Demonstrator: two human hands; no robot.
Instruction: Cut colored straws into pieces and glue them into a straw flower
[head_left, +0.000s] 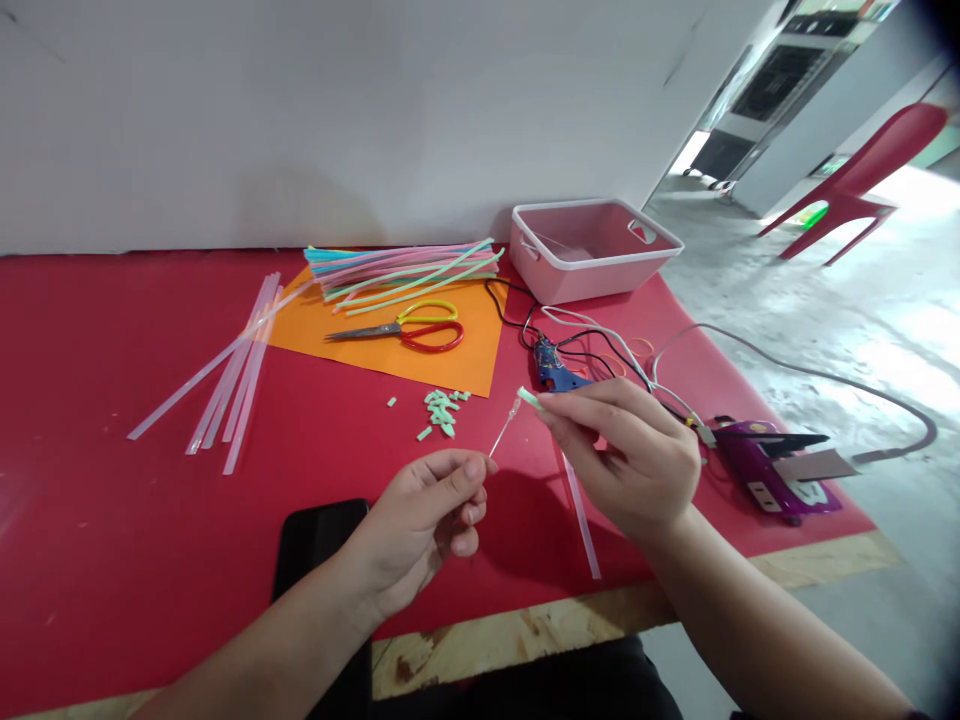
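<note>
Thin stick [504,428] and pale green piece [531,398], nearly tip to tip

Stick: slender, straight, with a clear lump at the far end. Green piece: short, narrow, pale. On the smooth red tabletop [90,560], just beyond the left hand [431,500]: a loose heap of small cut green pieces [442,408]. Farther off: an orange sheet [472,365] beneath metal scissors [396,329] with yellow and red loops, plus a bundle of long pastel strips [405,270]. To the left: long translucent sticks [253,385], one slanted across the rest. At far right: a pink white-rimmed basket [585,285]; nearer, looping cables and a purple box [765,485]. Partly hidden by the right hand [634,465]: a blue glue gun [551,365] and a single translucent stick [581,520]. Under the left forearm: a black phone [315,535].

Left thumb and forefinger: pinched narrow on the stick's near end. Right thumb and fingers: closed narrowly around the green piece, its tip protruding leftward, just beside the clear lump. Contact there: cannot tell.
</note>
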